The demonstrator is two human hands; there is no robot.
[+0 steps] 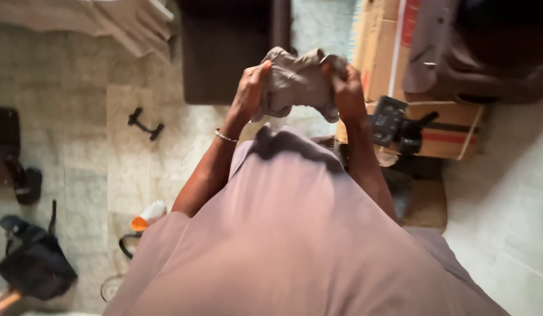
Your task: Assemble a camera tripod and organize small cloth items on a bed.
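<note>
A bunched grey-beige cloth [297,82] is held up in front of my chest by both hands. My left hand [249,89] grips its left side with the thumb on top, and a thin bracelet [226,137] circles that wrist. My right hand [345,88] clutches the cloth's right edge with the fingers curled into the fabric. Below the hands my mauve shirt [295,234] fills the lower middle of the view.
A dark piece of furniture [227,47] stands ahead on the stone tile floor. A cardboard box [441,126] with dark gear on it sits right. A small dumbbell [145,124], a black bag [34,263], a shoe [26,184] and an orange-capped bottle [148,216] lie left.
</note>
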